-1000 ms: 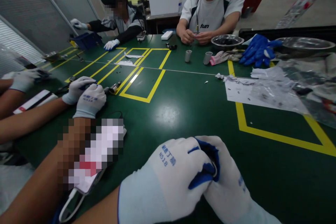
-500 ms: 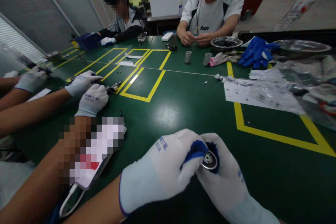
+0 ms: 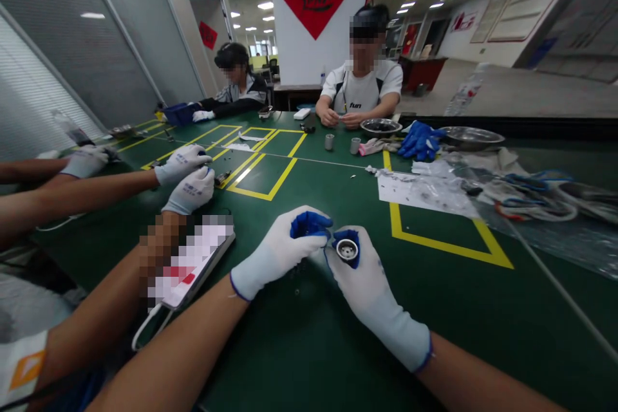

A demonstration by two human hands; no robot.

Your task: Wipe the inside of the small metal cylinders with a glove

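Observation:
Both my hands wear white gloves with blue fingertips and rest low over the green table (image 3: 338, 335). My right hand (image 3: 367, 283) is closed around a small round metal cup-shaped part (image 3: 346, 248), its open end facing up. My left hand (image 3: 284, 251) sits just to the left of it, fingers curled in a pinch close to the part's rim; whatever it may pinch is too small to see.
A person's arm with a phone (image 3: 193, 264) lies at my left. Gloved hands of co-workers (image 3: 188, 174) work further left. Across the table sit two people, with grey cylinders (image 3: 329, 141), metal bowls (image 3: 381, 126), blue gloves (image 3: 420, 140) and plastic bags (image 3: 434, 183) at right.
My head has tilted up, so the room and far people show more. My hands have drawn slightly apart, leaving the metal part exposed in my right hand.

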